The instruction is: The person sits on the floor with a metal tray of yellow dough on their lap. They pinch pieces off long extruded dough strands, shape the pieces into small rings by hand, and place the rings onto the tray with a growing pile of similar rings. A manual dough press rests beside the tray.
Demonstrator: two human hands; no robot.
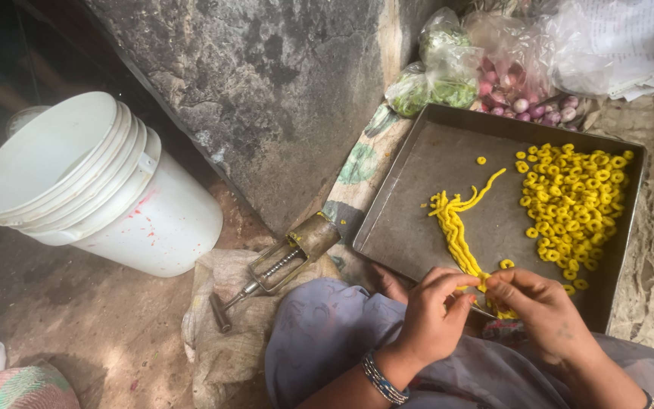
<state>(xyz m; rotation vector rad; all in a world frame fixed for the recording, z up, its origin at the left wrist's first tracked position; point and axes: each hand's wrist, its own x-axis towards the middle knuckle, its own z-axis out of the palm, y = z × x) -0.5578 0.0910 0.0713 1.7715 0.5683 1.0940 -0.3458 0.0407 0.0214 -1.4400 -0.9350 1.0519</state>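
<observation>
**Dough strand pinched between both hands at the tray's near edge**

The strand (pixel 481 282) of yellow dough sits right between the two hands, at the near rim of the tray (pixel 418 220). Its free length joins the bundle (pixel 456 223) of strands, whose long axis runs from the fingertips up toward 11 o'clock, then a single tail curls off toward 1 o'clock. So the dough lies away from the hands, up and slightly left, and only its near end is in the fingers.

The left hand (pixel 433 314) has its thumb and first fingers pressed together on that near end from the 9 o'clock side. The right hand (pixel 543 307) meets it from 3 o'clock, its fingers also closed in a pinch on the same bit of dough. Both hands are equally close to the strand; the fingertips nearly touch one another.

Just at 12 o'clock from the right hand one small ring (pixel 506 263) lies alone on the tray. Farther off, toward 1 o'clock, a heap of rings (pixel 573 201) fills the tray's right half, well apart from the bundle.

Beyond the tray's far rim, at 12 o'clock, lie plastic bags (pixel 448 68) of greens and small pinkish onions (pixel 527 106). At 9 o'clock from the hands a metal press (pixel 289 254) with a screw handle rests on a sack (pixel 228 318), its barrel pointing toward the tray. Farther out toward 10 o'clock, a stack of white buckets (pixel 100 185) stands on the floor beside a stone wall (pixel 266 83).
</observation>
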